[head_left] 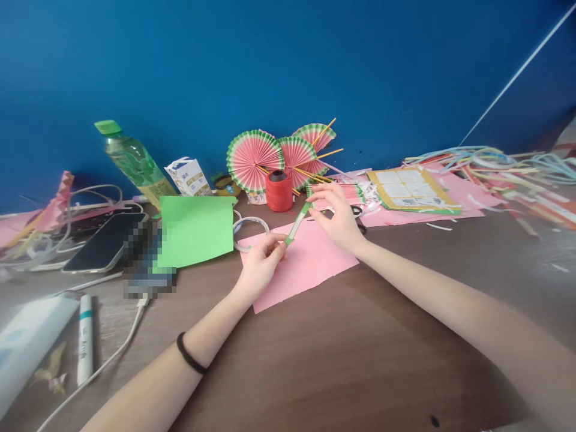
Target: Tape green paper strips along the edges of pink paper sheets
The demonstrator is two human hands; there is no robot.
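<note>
- Marker [85,339]: lies on the bare near-left tabletop, beside a white cable, well apart from the hands – probably set aside to leave working room.
- Left hand [265,261]: thumb and fingers pinch the near end of a narrow green-and-white strip [297,224].
- Pink sheet [306,264]: flat beneath the strip, perhaps as a working surface; whether strip and sheet touch, I cannot tell.
- Right hand [335,216]: thumb and forefinger grip the strip's far end, the other fingers raised. Held at both ends, it slants between the hands – likely to hold it straight.
- Green sheet [198,231]: left of the hands, partly raised, seemingly propped by things beneath.
- Pale ring [251,233]: just beside the pink sheet, within easy reach.
- Red spool [279,193]: upright beyond the strip, so it should not roll.
- Pleated fans [254,157]: against the blue wall [288,66], which seems to support them.
</note>
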